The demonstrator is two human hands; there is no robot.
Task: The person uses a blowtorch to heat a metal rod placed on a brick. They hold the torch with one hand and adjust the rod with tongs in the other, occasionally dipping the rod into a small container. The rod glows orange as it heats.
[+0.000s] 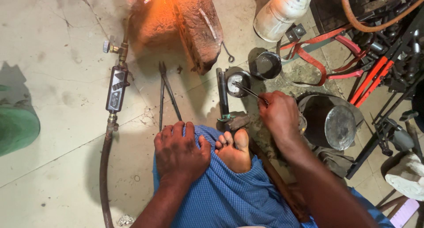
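Head view: right hand point(279, 115) pinches tweezers point(249, 92) over small bowl point(239, 83); left hand point(180, 152) empty, flat on knee.

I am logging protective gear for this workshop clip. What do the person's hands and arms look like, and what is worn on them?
Both are bare: the left hand and right hand wear no gloves, rings or watch, and no sleeves cover the forearms.

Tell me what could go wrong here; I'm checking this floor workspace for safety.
The lit gas torch lies unattended on the floor, its flame playing on the reddish firebrick near the long dark metal tongs, which may heat up. The bare foot sits close to this hot zone. The right hand, dipping thin metal tweezers into the small round cup, could tip it.
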